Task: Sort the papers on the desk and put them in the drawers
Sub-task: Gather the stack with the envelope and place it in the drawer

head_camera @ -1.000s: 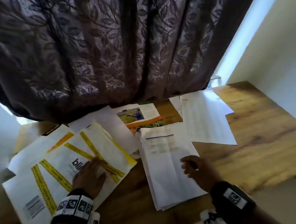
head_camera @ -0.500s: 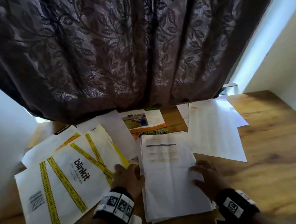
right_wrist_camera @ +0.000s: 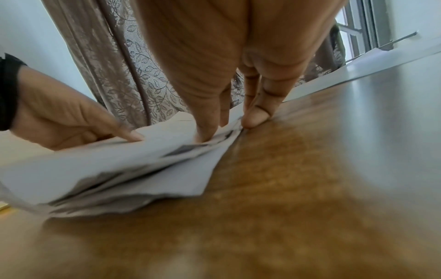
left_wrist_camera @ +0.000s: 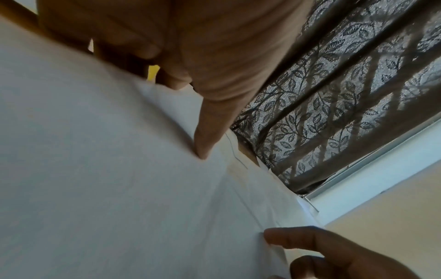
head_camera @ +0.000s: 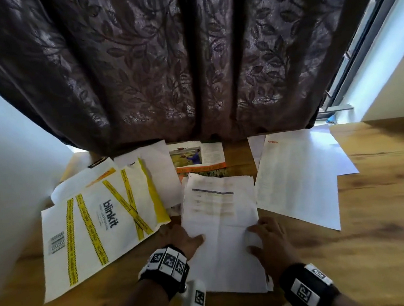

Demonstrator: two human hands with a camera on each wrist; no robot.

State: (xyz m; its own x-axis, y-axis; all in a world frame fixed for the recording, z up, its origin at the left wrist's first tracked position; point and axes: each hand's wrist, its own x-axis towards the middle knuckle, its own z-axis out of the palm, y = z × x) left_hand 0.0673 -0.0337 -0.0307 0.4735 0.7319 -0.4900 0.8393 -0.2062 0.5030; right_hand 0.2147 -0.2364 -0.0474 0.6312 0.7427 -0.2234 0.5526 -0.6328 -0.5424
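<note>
Papers: square the middle stack before lifting

Left hand (head_camera: 179, 239) lies flat, thumb pressing the stack of white sheets (head_camera: 221, 225) at mid-desk (head_camera: 386, 209). Right hand (head_camera: 269, 238) pinches its fanned right edge. Best to tap both sides inward evenly, keeping loose sheets from sliding out.
</note>
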